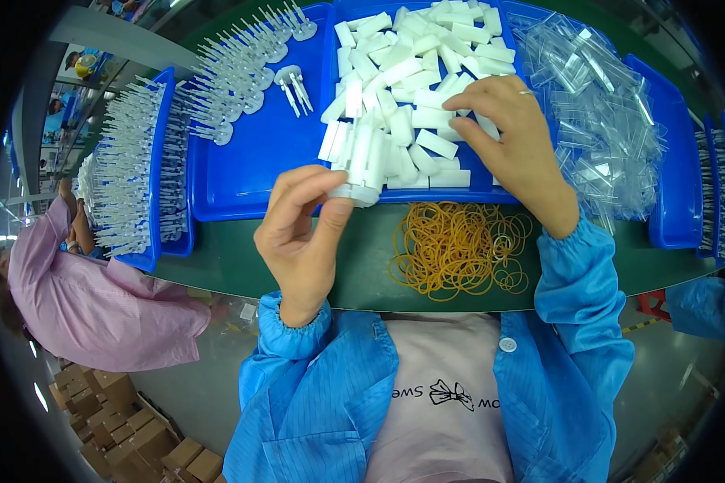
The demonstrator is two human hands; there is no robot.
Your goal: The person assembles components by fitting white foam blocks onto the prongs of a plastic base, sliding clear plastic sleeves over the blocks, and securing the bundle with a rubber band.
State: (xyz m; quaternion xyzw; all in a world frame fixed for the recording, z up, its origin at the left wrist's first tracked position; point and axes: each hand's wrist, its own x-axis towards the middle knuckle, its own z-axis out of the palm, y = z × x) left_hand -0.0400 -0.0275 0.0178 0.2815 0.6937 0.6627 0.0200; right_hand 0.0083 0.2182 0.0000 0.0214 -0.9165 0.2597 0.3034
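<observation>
My left hand (302,233) pinches a white plastic pronged part (356,193) by its round base, between thumb and fingers. The part is held base down over the front edge of the middle tray, with white blocks standing among its prongs. My right hand (503,133) is over the white foam-like blocks (415,72) heaped in that blue tray. Its thumb and forefinger are apart, their tips beside one white block (432,118); no block is clearly gripped.
Yellow rubber bands (459,249) lie on the green table (354,274) near me. Clear plastic pieces (604,137) fill the right tray. More pronged parts (234,72) stand in the left tray (250,181) and a blue rack (165,161). A person in pink (105,274) sits at left.
</observation>
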